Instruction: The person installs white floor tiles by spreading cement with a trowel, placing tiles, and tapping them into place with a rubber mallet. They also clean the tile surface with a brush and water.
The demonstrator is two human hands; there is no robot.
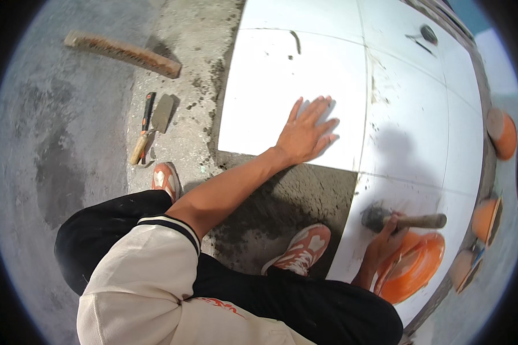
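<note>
Left grip (307, 137): open, palm down with the fingers spread, touching the near part of a white tile; a flat hand like this probably serves to steady the tile or feel how it sits, as nothing is grasped.
White tile (253, 115): beyond the person's knees, its near edge bordering dark, grainy mortar (331, 187), its right edge along a joint with the laid tiles (403, 98); lined up, it seems, to carry on their grid.
Right grip (385, 240): closed around the handle of a mallet, just beside its head; so short a hold likely trades swing for control.
Mallet (423, 221): off to the right of the white tile, dark head toward the left, handle pointing right, above the laid tiles (whether the head touches them, I cannot tell).
Orange basin (414, 273): just beside the right grip, partly behind the hand; near enough to be handy, though its contents are hard to make out.
Trowel (163, 114): on the pale concrete strip at left, lying against a black-and-orange tool (148, 109); both look parked within reach but clear of the tiles.
Wooden board (121, 54): farther off, slanting across the concrete, apparently set aside.
Shoes (311, 247): one on the dark patch, one on the pale strip, a wide stance that probably helps balance.
</note>
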